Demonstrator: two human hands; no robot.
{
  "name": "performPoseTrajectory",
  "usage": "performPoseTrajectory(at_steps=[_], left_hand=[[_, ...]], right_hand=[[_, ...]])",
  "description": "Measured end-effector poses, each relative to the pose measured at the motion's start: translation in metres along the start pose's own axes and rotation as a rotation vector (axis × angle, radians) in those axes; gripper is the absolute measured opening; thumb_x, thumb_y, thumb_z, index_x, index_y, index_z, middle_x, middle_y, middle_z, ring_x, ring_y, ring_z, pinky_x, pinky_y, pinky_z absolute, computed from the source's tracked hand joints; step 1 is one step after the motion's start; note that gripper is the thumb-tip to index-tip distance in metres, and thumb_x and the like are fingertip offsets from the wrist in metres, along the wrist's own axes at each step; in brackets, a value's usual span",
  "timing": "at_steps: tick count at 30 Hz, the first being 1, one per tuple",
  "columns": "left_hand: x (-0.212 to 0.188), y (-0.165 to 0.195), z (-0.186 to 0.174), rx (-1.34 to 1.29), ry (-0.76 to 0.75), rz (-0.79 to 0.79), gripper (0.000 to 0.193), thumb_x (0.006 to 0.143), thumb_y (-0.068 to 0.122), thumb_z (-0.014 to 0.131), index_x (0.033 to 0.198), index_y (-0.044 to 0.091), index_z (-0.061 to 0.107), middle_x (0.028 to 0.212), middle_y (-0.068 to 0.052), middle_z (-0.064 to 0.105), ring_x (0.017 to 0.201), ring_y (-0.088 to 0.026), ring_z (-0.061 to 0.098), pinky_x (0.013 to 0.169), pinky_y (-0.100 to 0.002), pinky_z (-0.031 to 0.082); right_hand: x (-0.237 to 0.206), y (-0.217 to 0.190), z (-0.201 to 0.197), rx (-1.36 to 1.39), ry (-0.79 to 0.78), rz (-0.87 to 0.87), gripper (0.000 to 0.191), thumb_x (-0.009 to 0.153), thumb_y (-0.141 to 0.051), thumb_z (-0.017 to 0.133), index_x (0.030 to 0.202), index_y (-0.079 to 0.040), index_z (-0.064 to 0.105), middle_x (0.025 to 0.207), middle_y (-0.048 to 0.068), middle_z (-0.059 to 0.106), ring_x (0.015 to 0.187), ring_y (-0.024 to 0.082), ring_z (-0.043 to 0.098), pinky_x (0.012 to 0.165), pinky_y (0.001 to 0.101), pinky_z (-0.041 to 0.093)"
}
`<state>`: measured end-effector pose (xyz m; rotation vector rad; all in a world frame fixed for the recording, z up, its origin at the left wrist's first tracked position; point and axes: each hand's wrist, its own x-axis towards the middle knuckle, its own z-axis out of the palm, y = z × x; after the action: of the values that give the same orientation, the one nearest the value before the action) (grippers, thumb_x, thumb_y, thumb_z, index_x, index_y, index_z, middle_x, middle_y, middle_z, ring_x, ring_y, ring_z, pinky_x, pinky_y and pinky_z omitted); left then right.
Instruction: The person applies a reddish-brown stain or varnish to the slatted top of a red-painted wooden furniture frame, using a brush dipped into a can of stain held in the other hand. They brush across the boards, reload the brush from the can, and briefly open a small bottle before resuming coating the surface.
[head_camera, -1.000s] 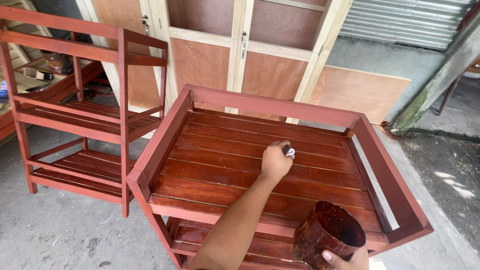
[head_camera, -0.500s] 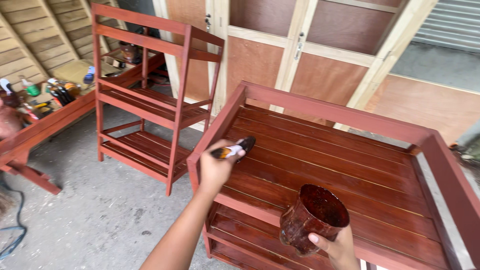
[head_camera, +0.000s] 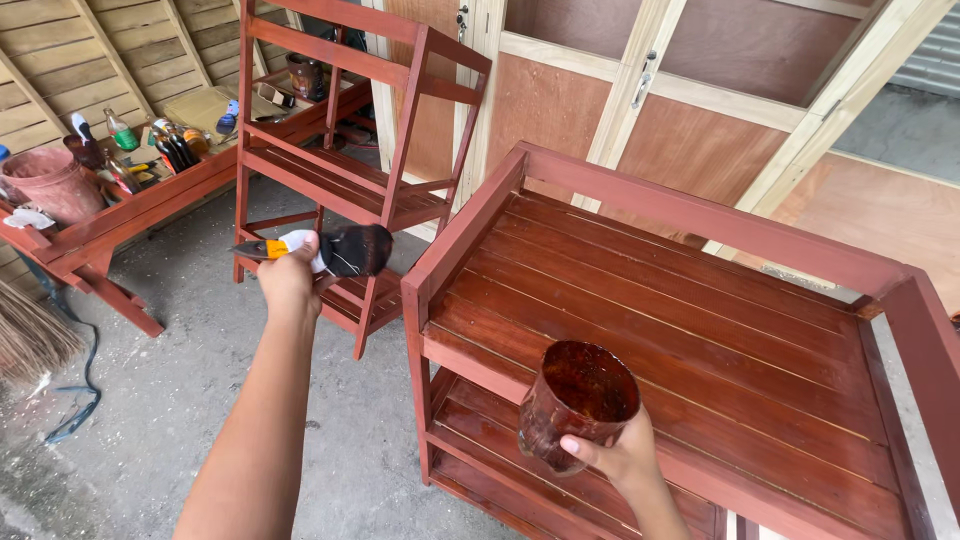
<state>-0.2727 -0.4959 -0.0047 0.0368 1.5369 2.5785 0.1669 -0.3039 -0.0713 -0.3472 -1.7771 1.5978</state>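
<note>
My left hand (head_camera: 290, 280) grips a paintbrush (head_camera: 335, 250) with a white and orange handle and dark wet bristles, held in the air left of the big red-brown slatted rack (head_camera: 650, 300). My right hand (head_camera: 625, 460) holds a stain-covered cup (head_camera: 578, 405) by its base, over the rack's front left corner. The rack lies on its back, with glossy stained slats and a raised rim.
A second red shelf unit (head_camera: 350, 170) stands upright behind my left hand. A red bench (head_camera: 130, 205) at the left carries bottles, tools and a pink bucket (head_camera: 50, 180). A broom (head_camera: 30, 335) and blue cable lie on the concrete floor. Unpainted wooden doors (head_camera: 690, 120) stand behind.
My left hand has carried the brush off the rack's slats and out to the left. The view has swung left. The cup stays in my right hand.
</note>
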Motion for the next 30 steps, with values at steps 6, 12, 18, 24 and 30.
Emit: performPoseTrajectory(at_steps=[6, 12, 18, 24, 30], left_hand=[[0.022, -0.035, 0.015, 0.153, -0.212, -0.04, 0.017, 0.092, 0.013, 0.074, 0.104, 0.003, 0.069, 0.087, -0.004, 0.072, 0.066, -0.016, 0.071, 0.051, -0.034, 0.06], [0.045, -0.052, 0.037, 0.317, -0.407, -0.177, 0.022, 0.087, 0.014, 0.077, 0.106, 0.005, 0.069, 0.087, -0.005, 0.073, 0.065, -0.017, 0.07, 0.052, -0.036, 0.06], [0.079, -0.063, 0.069, 0.509, -0.821, -0.393, 0.033, 0.08, 0.015, 0.081, 0.108, 0.006, 0.068, 0.09, -0.004, 0.075, 0.071, -0.016, 0.075, 0.057, -0.034, 0.061], [0.081, -0.09, 0.087, 0.49, -0.986, -0.487, 0.037, 0.078, 0.01, 0.083, 0.111, 0.002, 0.067, 0.094, -0.011, 0.076, 0.074, -0.021, 0.075, 0.057, -0.036, 0.061], [0.091, -0.075, 0.084, 0.573, -1.283, -0.612, 0.042, 0.07, 0.003, 0.084, 0.11, 0.004, 0.07, 0.089, -0.007, 0.074, 0.074, -0.019, 0.074, 0.057, -0.035, 0.063]], right_hand=[[-0.006, -0.004, 0.011, -0.047, 0.026, 0.004, 0.097, 0.059, -0.022, 0.096, 0.141, -0.001, 0.05, 0.13, 0.015, 0.067, 0.12, 0.027, 0.065, 0.101, 0.0441, 0.054], [-0.004, -0.001, 0.022, -0.107, 0.087, -0.018, 0.099, 0.058, -0.025, 0.096, 0.142, -0.001, 0.048, 0.132, 0.015, 0.066, 0.122, 0.028, 0.064, 0.103, 0.0447, 0.053], [0.011, -0.006, 0.043, -0.176, 0.225, -0.047, 0.101, 0.057, -0.027, 0.095, 0.142, -0.001, 0.048, 0.133, 0.016, 0.065, 0.123, 0.029, 0.063, 0.102, 0.0459, 0.053], [0.021, -0.008, 0.073, -0.196, 0.316, -0.034, 0.096, 0.059, -0.027, 0.093, 0.141, 0.0, 0.051, 0.13, 0.018, 0.068, 0.121, 0.03, 0.065, 0.101, 0.0465, 0.055], [0.029, -0.006, 0.089, -0.227, 0.398, -0.028, 0.096, 0.058, -0.027, 0.093, 0.14, -0.001, 0.051, 0.129, 0.017, 0.068, 0.121, 0.03, 0.065, 0.1, 0.0464, 0.055]])
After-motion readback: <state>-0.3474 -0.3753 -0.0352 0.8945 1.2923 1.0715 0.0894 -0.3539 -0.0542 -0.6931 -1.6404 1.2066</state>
